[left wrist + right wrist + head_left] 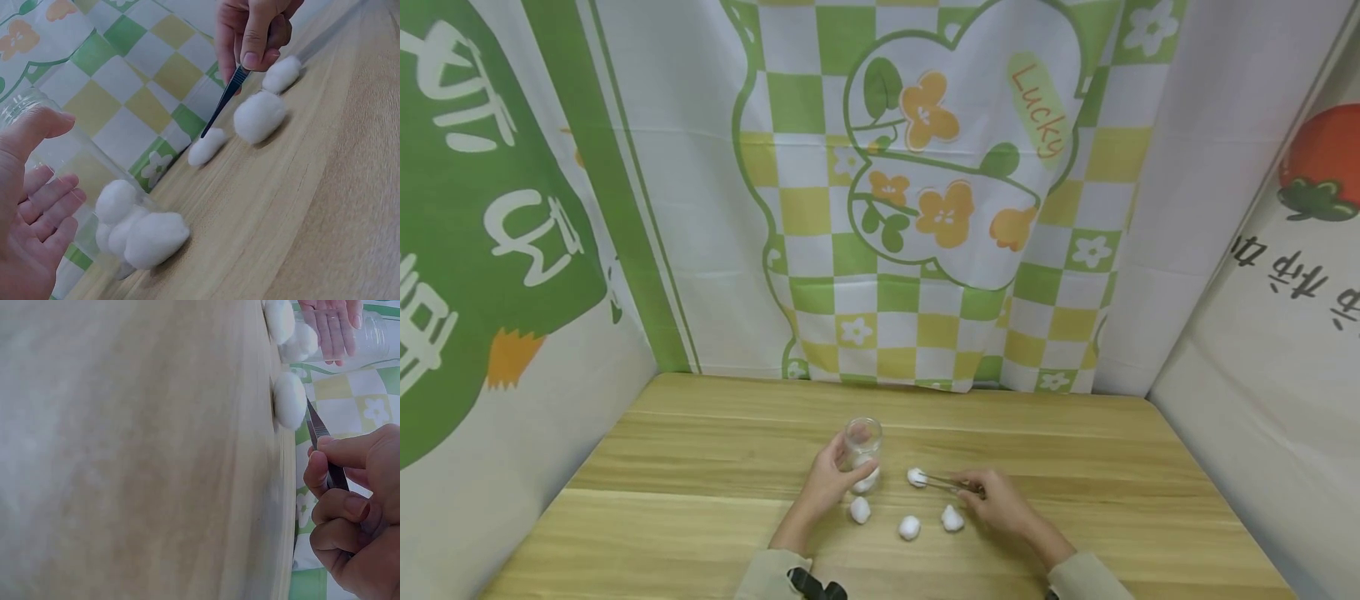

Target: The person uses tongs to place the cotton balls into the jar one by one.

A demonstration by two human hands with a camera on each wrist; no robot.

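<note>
My left hand [832, 483] holds a clear glass jar [862, 435] upright on the table, thumb on the near side and fingers behind. White cotton balls [117, 203] lie in the jar's bottom. Between the thumb and fingers of my right hand [997, 497] is a pair of dark metal tweezers [224, 103]. The tweezer tips are at a cotton ball [916, 477] just right of the jar. Three more loose balls lie nearer me: one cotton ball [860, 510] before the jar, a second cotton ball [909, 527] in the middle, a third cotton ball [952, 518] below my right hand.
The wooden table [722, 450] reaches back to a green and yellow checked curtain [895, 342]. Printed cloth hangs at the left [572, 367] and right sides. A dark strap device [816, 585] sits at my left sleeve.
</note>
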